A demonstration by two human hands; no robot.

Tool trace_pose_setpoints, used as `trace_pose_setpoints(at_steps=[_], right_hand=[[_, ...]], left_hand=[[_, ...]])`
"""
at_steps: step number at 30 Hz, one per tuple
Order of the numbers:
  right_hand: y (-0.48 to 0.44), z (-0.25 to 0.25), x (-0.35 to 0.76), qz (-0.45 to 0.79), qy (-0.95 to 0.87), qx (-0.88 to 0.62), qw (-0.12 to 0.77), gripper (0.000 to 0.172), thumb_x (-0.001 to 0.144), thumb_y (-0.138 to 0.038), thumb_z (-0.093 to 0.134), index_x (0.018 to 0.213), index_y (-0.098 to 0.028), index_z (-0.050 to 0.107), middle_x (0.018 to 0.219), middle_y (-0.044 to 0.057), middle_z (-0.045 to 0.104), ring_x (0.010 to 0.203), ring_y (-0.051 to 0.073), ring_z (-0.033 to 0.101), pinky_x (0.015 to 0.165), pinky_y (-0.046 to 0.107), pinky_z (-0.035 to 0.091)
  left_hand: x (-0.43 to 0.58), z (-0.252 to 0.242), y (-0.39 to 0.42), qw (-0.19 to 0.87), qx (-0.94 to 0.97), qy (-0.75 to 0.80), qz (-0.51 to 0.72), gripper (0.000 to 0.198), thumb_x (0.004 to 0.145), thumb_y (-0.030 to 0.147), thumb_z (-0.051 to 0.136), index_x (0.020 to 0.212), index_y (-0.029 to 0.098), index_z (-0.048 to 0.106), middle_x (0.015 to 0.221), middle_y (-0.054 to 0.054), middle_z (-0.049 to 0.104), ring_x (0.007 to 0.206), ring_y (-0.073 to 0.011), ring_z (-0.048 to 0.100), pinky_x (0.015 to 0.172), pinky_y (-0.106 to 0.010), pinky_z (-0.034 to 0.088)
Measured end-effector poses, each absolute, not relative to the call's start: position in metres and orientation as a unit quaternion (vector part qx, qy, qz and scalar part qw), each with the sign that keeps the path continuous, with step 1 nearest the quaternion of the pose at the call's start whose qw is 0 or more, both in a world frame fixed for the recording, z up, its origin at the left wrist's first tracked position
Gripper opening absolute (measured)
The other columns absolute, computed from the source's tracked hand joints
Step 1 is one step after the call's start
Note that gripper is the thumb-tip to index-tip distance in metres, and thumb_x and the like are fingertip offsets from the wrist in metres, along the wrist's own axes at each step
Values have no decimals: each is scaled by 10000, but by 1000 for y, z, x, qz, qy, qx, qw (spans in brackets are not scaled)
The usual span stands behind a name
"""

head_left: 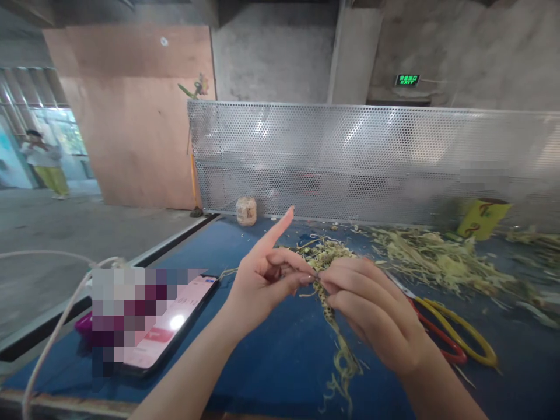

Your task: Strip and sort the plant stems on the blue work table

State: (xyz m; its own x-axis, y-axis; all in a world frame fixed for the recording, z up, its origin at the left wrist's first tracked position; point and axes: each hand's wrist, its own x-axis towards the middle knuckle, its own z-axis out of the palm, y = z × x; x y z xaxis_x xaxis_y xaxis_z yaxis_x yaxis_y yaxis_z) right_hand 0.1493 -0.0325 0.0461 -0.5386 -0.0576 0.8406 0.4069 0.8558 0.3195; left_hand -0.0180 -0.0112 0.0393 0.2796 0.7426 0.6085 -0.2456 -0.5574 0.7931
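Note:
My left hand (pixel 266 277) has its index finger stretched up, while the thumb and another finger pinch together. My right hand (pixel 371 303) meets it fingertip to fingertip, also closed in a pinch. Between the fingertips is a thin bit of dry plant fibre, mostly hidden by the fingers. Just below lies a knotted or braided-looking strand of pale green plant fibre (pixel 342 359), its curly ends trailing toward the front of the table. Behind the hands a loose heap of fibre (pixel 326 249) rests on the blue table. Whether strand and heap are joined I cannot tell.
Scissors with red and yellow handles (pixel 455 332) lie right of my right hand. A lit phone (pixel 175 321) leans at left beside a white cable (pixel 56 332). More dry strips (pixel 446 259), a yellow container (pixel 483 219) and a pale jar-like object (pixel 246 211) stand before a perforated metal screen (pixel 306 151).

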Motion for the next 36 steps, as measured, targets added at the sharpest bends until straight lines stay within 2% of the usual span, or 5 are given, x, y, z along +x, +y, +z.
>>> trace_pose_setpoints(at_steps=[9,20,24,29,36], right_hand=[[-31,48,146,-234,-849,-98,463,157,776,-33,361,788,-121,490,813,115,553,845,197,510,693,364,495],[-30,45,148,-248,-851,-130,445,159,804,-64,355,824,-147,489,830,103,574,865,195,520,717,363,481],[-22,38,149,-267,-842,-137,448,156,774,-51,420,873,-145,496,869,103,581,904,204,522,771,378,460],[-10,27,146,-211,-835,-179,477,184,777,-69,435,913,-182,485,897,73,581,870,182,534,751,363,459],[-13,30,138,-153,-820,-278,477,134,806,-77,390,829,-180,474,819,58,567,813,160,523,722,313,445]], left_hand=[[-17,40,-9,426,659,150,602,921,677,72,623,1336,311,27,775,-19,699,558,-98,553,462,-188,446],[-18,39,-10,388,674,170,605,926,686,84,615,1340,284,-9,701,0,680,597,-114,576,475,-199,454],[-17,38,-9,364,675,194,611,854,695,104,605,1330,255,53,707,-5,664,642,-131,593,525,-231,474],[-14,36,-6,349,665,227,620,658,711,131,585,1241,233,209,710,6,637,589,-118,579,528,-245,473],[-11,38,-3,376,629,245,635,533,680,119,606,1109,186,299,651,31,620,522,-88,544,543,-242,479]])
